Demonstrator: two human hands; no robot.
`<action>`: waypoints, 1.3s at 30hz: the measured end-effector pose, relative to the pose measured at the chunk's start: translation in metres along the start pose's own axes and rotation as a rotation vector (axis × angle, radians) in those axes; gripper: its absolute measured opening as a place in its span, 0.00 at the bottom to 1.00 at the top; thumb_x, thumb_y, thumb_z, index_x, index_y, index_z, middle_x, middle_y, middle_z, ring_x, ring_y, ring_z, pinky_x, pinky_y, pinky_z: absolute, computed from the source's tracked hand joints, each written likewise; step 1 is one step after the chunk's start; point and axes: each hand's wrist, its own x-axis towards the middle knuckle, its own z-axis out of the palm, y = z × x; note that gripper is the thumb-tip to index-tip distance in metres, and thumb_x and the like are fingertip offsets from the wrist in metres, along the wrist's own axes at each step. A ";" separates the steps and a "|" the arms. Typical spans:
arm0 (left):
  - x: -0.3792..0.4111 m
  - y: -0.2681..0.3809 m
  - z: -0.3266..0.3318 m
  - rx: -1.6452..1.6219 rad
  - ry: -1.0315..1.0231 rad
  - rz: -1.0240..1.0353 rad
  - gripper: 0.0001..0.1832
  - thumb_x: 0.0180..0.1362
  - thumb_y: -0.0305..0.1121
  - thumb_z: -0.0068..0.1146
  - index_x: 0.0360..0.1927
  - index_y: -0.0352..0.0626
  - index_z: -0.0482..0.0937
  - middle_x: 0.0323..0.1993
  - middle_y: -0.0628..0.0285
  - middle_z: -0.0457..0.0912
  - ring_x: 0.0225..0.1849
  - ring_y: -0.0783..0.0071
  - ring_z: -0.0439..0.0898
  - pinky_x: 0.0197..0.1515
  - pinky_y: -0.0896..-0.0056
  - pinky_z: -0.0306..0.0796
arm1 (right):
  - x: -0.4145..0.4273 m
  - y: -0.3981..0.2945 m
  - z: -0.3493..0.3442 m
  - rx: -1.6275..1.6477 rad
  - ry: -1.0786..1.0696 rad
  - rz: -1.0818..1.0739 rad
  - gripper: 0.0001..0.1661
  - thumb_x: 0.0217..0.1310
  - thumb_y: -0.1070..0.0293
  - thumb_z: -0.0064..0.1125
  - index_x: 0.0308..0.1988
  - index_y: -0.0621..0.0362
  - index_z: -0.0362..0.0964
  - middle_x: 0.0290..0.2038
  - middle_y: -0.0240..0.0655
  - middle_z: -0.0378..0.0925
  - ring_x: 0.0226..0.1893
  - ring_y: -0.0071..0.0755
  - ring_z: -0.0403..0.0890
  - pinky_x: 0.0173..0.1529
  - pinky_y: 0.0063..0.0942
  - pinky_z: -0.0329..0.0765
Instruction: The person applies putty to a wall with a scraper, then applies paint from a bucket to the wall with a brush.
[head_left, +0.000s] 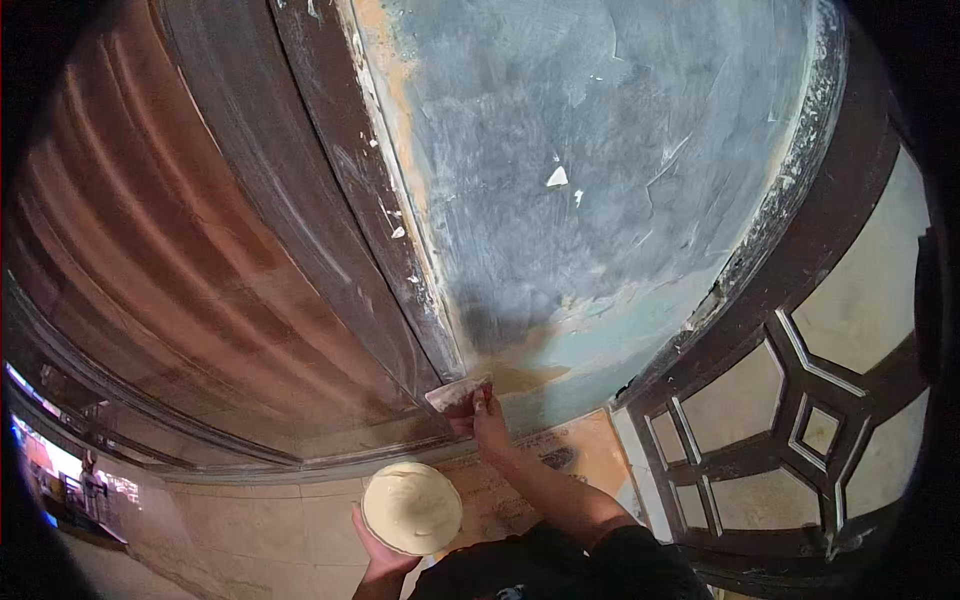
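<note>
My right hand (480, 412) grips a flat, pale-smeared scraper (457, 393), likely a putty knife, at the lower corner where the grey wall (570, 247) meets a dark door or window frame (375, 300). Whether its edge touches the surface cannot be told. In my left hand (386, 544), low in the view, is a round container of cream-coloured putty (412, 508), held from its left and underside. The putty's top is smooth with a slight hollow. White spots dot the wall, and a tan, damp-looking patch (532, 373) lies just above the right hand.
Brown curtains (172, 247) hang behind glass at the left. A dark door with pale panels (735, 390) stands at the right, beside the wall's rough edge. Below are floor tiles (255, 532) and an orange-brown dusty area (592, 450). White crumbs stick to the dark frame.
</note>
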 end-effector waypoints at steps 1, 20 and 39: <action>-0.001 0.001 0.004 0.006 0.021 0.011 0.45 0.59 0.74 0.21 0.68 0.56 0.64 0.67 0.57 0.66 0.67 0.50 0.65 0.66 0.37 0.59 | 0.005 0.014 -0.008 -0.072 0.044 0.055 0.28 0.74 0.48 0.42 0.59 0.58 0.59 0.42 0.44 0.79 0.30 0.35 0.84 0.32 0.30 0.83; 0.003 -0.006 0.004 -0.016 0.037 0.025 0.46 0.58 0.75 0.23 0.69 0.55 0.63 0.67 0.56 0.66 0.66 0.49 0.65 0.66 0.38 0.58 | -0.003 0.048 -0.037 -0.192 0.003 -0.009 0.25 0.74 0.53 0.44 0.60 0.58 0.59 0.46 0.39 0.79 0.38 0.30 0.83 0.38 0.28 0.82; 0.005 -0.007 -0.004 -0.028 0.041 0.002 0.45 0.59 0.74 0.21 0.68 0.54 0.64 0.67 0.56 0.66 0.66 0.49 0.67 0.65 0.39 0.60 | -0.009 -0.012 -0.005 -0.022 0.020 -0.308 0.24 0.72 0.52 0.49 0.56 0.58 0.60 0.44 0.40 0.77 0.31 0.34 0.83 0.34 0.32 0.83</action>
